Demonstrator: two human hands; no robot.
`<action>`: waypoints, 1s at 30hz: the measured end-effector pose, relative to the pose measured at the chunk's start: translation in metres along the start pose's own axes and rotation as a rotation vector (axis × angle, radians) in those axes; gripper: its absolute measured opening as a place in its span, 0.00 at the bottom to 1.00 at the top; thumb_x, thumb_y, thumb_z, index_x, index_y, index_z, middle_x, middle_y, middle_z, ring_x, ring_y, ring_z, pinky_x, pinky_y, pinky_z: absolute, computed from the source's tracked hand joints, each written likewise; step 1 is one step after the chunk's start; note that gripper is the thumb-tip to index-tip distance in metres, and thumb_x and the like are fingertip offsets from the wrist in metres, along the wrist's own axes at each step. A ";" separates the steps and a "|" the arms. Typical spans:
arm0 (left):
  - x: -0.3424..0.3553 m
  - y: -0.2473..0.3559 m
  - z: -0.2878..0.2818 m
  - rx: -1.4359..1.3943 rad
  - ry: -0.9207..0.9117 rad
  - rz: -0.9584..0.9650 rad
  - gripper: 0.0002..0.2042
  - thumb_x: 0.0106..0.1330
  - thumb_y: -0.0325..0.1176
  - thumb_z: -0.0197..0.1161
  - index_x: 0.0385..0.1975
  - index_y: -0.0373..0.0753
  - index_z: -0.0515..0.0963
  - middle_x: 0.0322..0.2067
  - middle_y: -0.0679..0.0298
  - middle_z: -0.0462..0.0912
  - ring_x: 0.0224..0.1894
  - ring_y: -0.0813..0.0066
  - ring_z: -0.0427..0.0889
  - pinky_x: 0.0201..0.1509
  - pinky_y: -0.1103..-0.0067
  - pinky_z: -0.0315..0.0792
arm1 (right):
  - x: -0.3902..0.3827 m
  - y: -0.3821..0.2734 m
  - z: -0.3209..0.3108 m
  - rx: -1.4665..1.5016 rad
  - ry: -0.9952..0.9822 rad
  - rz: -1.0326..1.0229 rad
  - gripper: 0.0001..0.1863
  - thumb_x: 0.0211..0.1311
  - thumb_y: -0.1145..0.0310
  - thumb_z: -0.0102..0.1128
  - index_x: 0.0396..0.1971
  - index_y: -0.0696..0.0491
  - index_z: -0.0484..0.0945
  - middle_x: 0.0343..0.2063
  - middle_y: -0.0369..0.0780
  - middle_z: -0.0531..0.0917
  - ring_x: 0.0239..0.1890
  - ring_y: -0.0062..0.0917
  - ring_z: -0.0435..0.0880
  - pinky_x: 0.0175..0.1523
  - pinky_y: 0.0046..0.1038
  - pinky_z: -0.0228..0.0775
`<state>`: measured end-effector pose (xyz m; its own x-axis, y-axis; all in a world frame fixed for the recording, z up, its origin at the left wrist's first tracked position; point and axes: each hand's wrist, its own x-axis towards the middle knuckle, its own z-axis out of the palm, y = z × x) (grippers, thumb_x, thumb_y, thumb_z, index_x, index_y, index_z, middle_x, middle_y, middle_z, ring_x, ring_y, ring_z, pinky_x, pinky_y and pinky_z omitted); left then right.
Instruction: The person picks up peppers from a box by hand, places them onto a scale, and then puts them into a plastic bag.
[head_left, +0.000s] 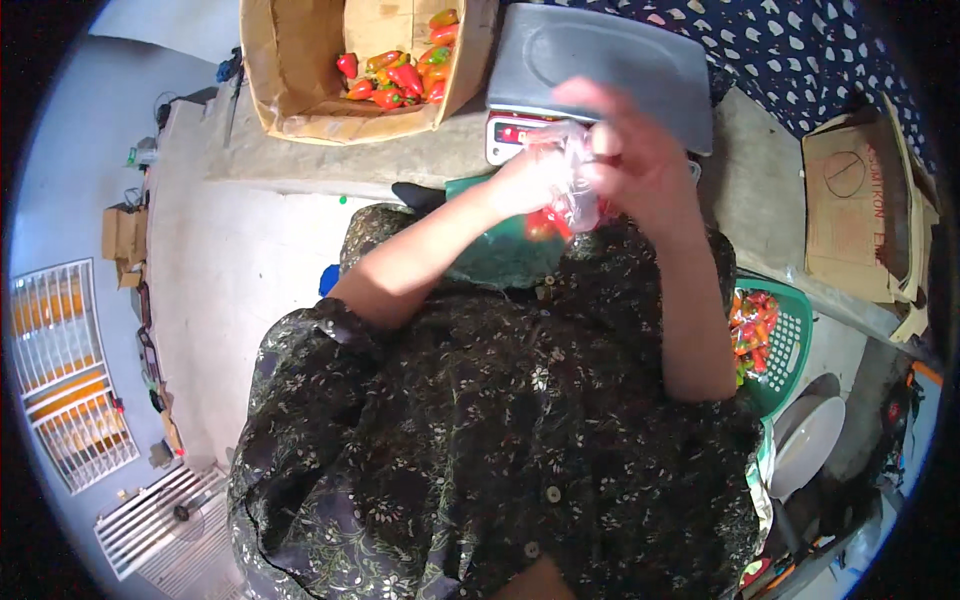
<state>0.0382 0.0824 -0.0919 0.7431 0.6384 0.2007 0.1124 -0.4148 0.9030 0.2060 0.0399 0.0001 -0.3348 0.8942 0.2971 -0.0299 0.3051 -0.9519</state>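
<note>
In front of my chest, a clear plastic bag (577, 205) with red peppers (546, 224) in its lower part hangs between my hands. My left hand (535, 178) is closed around the gathered upper part of the bag, its fingers washed out by bright light. On the other side, my right hand (640, 165) has its thumb and a bent finger against the bag's neck, while its upper fingers are raised and smeared by motion. Just beyond both hands stands a weighing scale (610, 60) with a grey top. Beneath the bag, green plastic (505, 255) shows over my lap.
An open cardboard box (300, 125) with red and orange peppers stands on the ledge, left of the scale. Beside my right elbow is a green basket (790, 345) with bagged peppers. Farther right are another carton (850, 215) and a white basin (808, 448). Patterned dark cloth (780, 50) hangs behind.
</note>
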 end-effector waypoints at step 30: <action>-0.025 0.050 -0.014 -0.643 -0.020 -0.453 0.21 0.68 0.46 0.48 0.54 0.39 0.66 0.46 0.66 0.74 0.44 0.81 0.71 0.43 0.83 0.68 | -0.053 0.033 0.049 -0.094 -0.286 0.366 0.16 0.68 0.62 0.44 0.36 0.58 0.77 0.32 0.39 0.81 0.38 0.22 0.77 0.47 0.26 0.67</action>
<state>0.0157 0.0546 -0.0465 0.7285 0.6414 -0.2405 0.0079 0.3432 0.9392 0.1766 -0.0136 -0.0508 -0.5536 0.8266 -0.1016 0.2195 0.0271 -0.9752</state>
